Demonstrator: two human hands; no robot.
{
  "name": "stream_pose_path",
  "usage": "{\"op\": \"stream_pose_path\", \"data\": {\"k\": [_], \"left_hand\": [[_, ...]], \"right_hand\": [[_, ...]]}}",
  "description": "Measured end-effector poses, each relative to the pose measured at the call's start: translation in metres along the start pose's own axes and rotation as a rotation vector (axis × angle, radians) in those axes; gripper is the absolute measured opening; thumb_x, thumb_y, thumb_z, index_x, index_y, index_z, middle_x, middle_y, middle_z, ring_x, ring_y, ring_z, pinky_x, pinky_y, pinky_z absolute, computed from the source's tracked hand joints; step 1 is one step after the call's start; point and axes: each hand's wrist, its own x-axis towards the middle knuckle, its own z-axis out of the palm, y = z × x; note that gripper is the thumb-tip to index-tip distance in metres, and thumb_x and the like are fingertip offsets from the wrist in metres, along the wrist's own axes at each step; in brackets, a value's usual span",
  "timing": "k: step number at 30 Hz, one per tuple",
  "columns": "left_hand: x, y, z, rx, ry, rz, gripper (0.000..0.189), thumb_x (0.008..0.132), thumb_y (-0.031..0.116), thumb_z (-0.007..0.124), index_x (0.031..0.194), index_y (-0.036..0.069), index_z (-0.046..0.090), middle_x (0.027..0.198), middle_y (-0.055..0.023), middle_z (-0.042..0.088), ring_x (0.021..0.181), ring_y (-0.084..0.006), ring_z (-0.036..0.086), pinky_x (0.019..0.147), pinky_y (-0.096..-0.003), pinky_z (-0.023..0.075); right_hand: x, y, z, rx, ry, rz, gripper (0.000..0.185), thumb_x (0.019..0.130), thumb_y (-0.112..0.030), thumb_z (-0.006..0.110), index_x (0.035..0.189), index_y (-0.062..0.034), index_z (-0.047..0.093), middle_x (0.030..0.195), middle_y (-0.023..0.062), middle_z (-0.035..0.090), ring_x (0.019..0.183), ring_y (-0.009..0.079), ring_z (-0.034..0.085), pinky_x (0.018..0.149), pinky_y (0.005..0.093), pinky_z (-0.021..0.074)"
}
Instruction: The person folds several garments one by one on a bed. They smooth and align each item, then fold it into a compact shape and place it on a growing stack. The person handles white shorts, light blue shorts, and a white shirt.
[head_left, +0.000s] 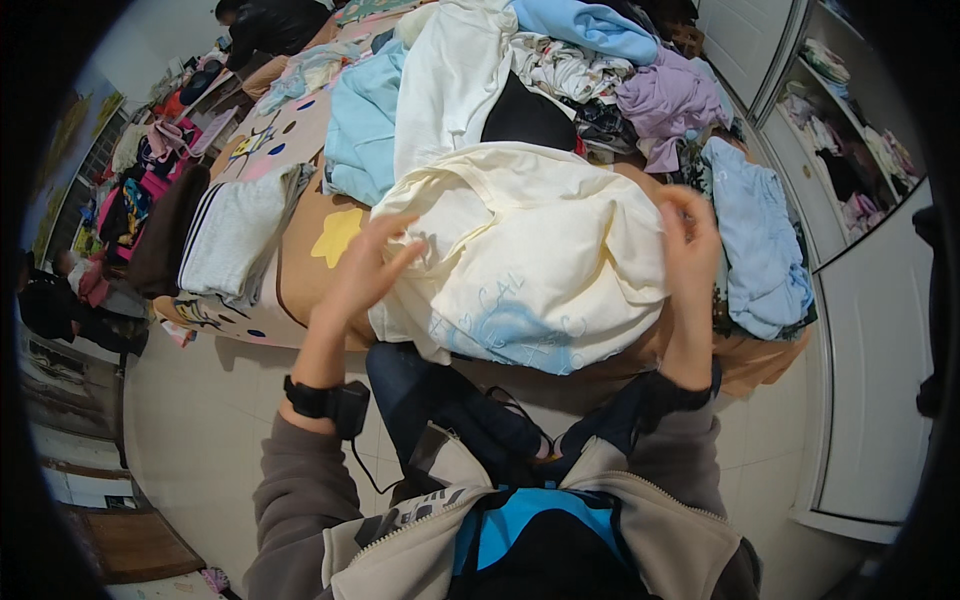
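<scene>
A cream shirt (555, 247) with blue lettering and a blue print lies bunched at the near edge of the bed, its neckline towards the left. My left hand (375, 259) is over the shirt's left side, thumb and fingers apart, slightly blurred. At the right side of the shirt is my right hand (686, 225), fingers curled and blurred; whether it pinches the cloth cannot be told. Behind the shirt lie a white garment (450, 82), a black piece of cloth (525, 116) and a light blue garment (367, 120).
Folded grey trousers (236, 232) and dark brown cloth (169, 232) lie left on the bed. Light blue folded clothing (757, 240) is at the right, a purple garment (671, 97) behind it. An open wardrobe (832, 120) stands right. Other people are at the upper left and far left.
</scene>
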Motion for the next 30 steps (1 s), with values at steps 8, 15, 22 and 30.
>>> {"op": "stream_pose_path", "data": {"k": [8,15,22,30], "left_hand": [[-0.043,-0.019,0.044,-0.034,0.231,-0.113,0.028,0.091,0.019,0.068,0.113,0.003,0.065,0.108,-0.0132,0.058,0.094,-0.023,0.058,0.081,-0.0326,0.0476],[-0.028,-0.049,0.048,-0.469,0.594,-0.426,0.029,0.096,0.024,0.063,0.114,0.001,0.061,0.106,-0.0064,0.055,0.086,-0.0139,0.053,0.076,-0.027,0.0455],[-0.02,-0.05,0.044,-0.815,0.354,-0.615,0.032,0.1,0.033,0.055,0.117,0.007,0.065,0.091,0.002,0.063,0.075,-0.0046,0.05,0.065,-0.0205,0.0398],[-0.017,-0.055,0.028,-1.14,0.242,-0.649,0.025,0.098,0.03,0.061,0.112,0.009,0.065,0.096,0.0009,0.067,0.08,-0.0062,0.061,0.066,-0.0217,0.0469]], "right_hand": [[-0.022,-0.04,0.027,-0.293,-0.623,-0.064,0.015,0.083,-0.011,0.07,0.088,0.0019,0.067,0.088,0.0124,0.066,0.079,0.027,0.06,0.069,0.0369,0.0449],[-0.015,-0.069,0.043,-0.036,-0.462,0.022,0.021,0.087,-0.015,0.071,0.08,0.0042,0.067,0.074,0.0093,0.06,0.064,0.0176,0.054,0.059,0.0282,0.0411],[-0.014,-0.035,0.115,-0.17,-0.433,-0.139,0.026,0.089,-0.017,0.068,0.108,0.0006,0.064,0.105,0.0139,0.063,0.093,0.0328,0.064,0.077,0.0406,0.0517],[-0.041,-0.002,0.135,-0.345,-0.293,-0.066,0.024,0.091,-0.026,0.067,0.101,-0.0038,0.063,0.098,0.0127,0.062,0.082,0.0359,0.065,0.069,0.0443,0.0525]]}}
